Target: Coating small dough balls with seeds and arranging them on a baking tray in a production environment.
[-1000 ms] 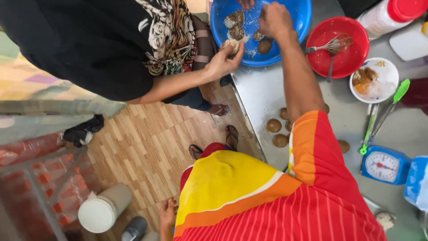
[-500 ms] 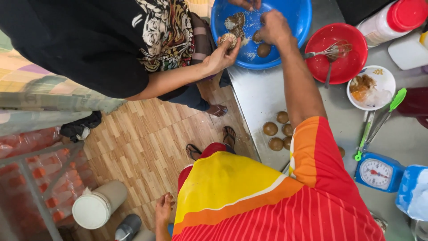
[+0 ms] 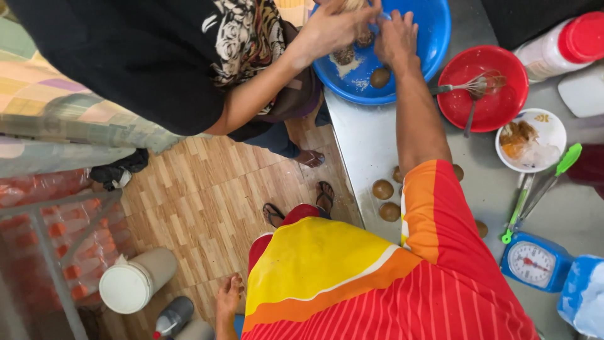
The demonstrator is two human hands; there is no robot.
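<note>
My right hand (image 3: 397, 39) reaches into a big blue bowl (image 3: 434, 38) on the steel counter, palm down with fingers apart. A brown dough ball (image 3: 379, 77) and pale crumbs lie just below it in the bowl. A co-worker in a black printed shirt has a hand (image 3: 333, 26) beside mine over the bowl, pinching something pale. My left hand (image 3: 228, 297) hangs by my side over the wooden floor and holds nothing. Several brown balls (image 3: 382, 189) sit on the counter next to my red and orange sleeve.
A red bowl (image 3: 503, 107) with a whisk stands right of the blue bowl, then a white dish (image 3: 547, 129) of food, a red-capped bottle (image 3: 560, 47), green tongs (image 3: 541, 189) and a blue kitchen scale (image 3: 535, 261). A white bucket (image 3: 132, 283) stands on the floor.
My right hand has stayed in the blue bowl, shifting slightly. The co-worker's hand rose from the bowl's rim to over the bowl beside mine. My head moved, shifting the view.
</note>
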